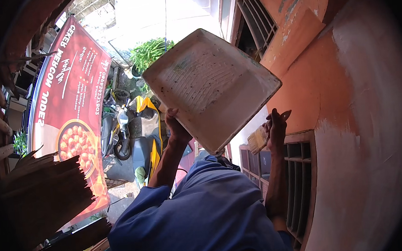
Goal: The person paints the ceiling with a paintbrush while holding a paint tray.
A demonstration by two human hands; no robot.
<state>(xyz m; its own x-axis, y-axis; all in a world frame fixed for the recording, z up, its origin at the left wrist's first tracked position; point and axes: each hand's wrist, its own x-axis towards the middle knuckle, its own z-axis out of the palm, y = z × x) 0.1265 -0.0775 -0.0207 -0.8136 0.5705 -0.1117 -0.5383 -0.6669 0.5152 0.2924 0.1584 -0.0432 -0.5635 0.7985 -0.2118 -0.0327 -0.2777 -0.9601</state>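
Observation:
My left hand [177,127] grips the near left edge of a paint roller tray [202,91], its thumb over the rim. The tray has a ribbed part and is coated with pale paint, with darker specks. To the right of it, my right hand [275,127] is closed around a paintbrush [257,140]. The brush's pale bristles point down and left, and its wooden handle end sticks out above the fingers. Brush and tray are apart. The wall [354,150] on the right is partly orange and partly covered with whitish paint.
Barred windows [299,188] are set in the wall at lower right and at the top [255,22]. A red printed banner [72,116] hangs at left, beside broken boards [49,193]. Motorcycles [143,139] and a potted plant [150,54] stand below.

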